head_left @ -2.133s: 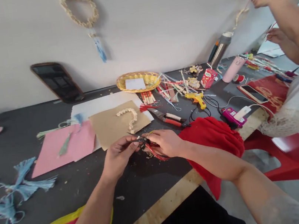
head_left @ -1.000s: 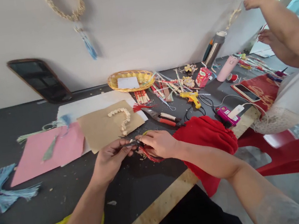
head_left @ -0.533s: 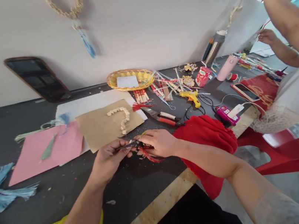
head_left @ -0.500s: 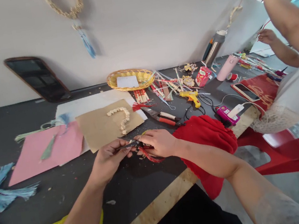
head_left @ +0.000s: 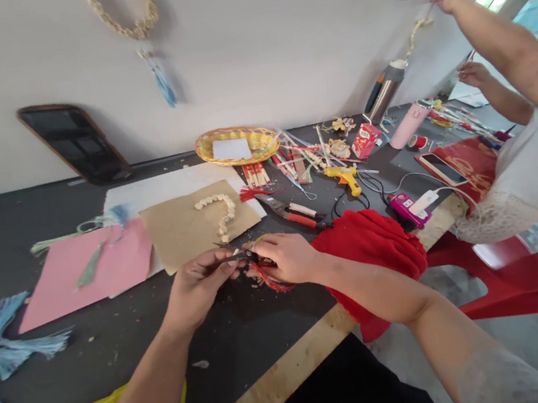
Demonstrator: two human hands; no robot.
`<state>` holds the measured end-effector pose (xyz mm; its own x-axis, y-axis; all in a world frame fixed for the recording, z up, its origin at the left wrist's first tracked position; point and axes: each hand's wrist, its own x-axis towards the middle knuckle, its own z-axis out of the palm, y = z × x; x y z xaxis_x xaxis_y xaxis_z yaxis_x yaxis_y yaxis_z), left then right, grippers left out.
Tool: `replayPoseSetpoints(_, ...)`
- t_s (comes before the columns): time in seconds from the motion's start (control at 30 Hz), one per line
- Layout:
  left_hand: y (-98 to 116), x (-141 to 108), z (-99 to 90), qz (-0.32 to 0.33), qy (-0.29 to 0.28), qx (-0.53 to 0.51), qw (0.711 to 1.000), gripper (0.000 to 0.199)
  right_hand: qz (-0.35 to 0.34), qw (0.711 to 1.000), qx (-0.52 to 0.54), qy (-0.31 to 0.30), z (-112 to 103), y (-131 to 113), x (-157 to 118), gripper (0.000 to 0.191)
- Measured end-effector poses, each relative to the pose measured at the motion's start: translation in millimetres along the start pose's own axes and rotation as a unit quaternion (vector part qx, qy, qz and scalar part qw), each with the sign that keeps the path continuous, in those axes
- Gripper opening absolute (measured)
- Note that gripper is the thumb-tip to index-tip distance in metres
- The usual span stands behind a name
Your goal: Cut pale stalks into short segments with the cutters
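Observation:
My right hand point(head_left: 285, 258) is closed round the handles of small scissors point(head_left: 244, 256), whose blades point left. Red wrapping shows on the handles below the fingers. My left hand point(head_left: 201, 282) pinches a small pale piece point(head_left: 234, 255) at the blades. The blades look slightly parted around it. Pale crumbs lie under my hands on the dark table point(head_left: 231, 355). Just beyond, a curved row of cream pieces point(head_left: 224, 211) rests on a brown sheet point(head_left: 176, 225). A red cloth point(head_left: 371, 247) lies beside my right wrist.
Pliers point(head_left: 296, 214), a yellow glue gun point(head_left: 345, 178) and a wicker basket point(head_left: 238, 145) lie beyond my hands. Pink paper point(head_left: 82, 273) and blue tassels point(head_left: 11, 341) are at left. On the right, a person point(head_left: 532, 169) with a raised arm stands past a purple power socket point(head_left: 407, 208).
The scissor blades have parted somewhat near my left fingertips. The other person's raised hand has moved left. The whole view has shifted slightly.

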<state>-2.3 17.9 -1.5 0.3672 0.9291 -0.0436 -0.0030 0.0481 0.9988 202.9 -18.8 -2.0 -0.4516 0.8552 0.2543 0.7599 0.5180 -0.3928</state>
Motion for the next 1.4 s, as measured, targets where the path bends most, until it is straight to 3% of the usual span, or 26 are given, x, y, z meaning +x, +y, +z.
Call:
replayPoseSetpoints(0.37,6,-1,-1.2,-0.007,-0.037,0.032,0.999,0.018,-0.034,0.999,0.006,0.005,0,3,-1,0.042)
replayPoseSetpoints(0.67,10,-7,2.4,-0.017,-0.037,-0.012,0.999,0.021,0.001,1.000,-0.009,0.010,1,-7,-4,0.039)
replayPoseSetpoints(1.0,4,-7,-1.3,-0.029,-0.075,-0.041,0.996,0.023,-0.075,0.997,0.022,0.026,-1,-1,-3,0.044)
replayPoseSetpoints(1.4,1,-7,1.3,-0.032,-0.052,-0.078,0.995,0.023,-0.015,1.000,-0.024,0.007,-1,-7,-6,0.040)
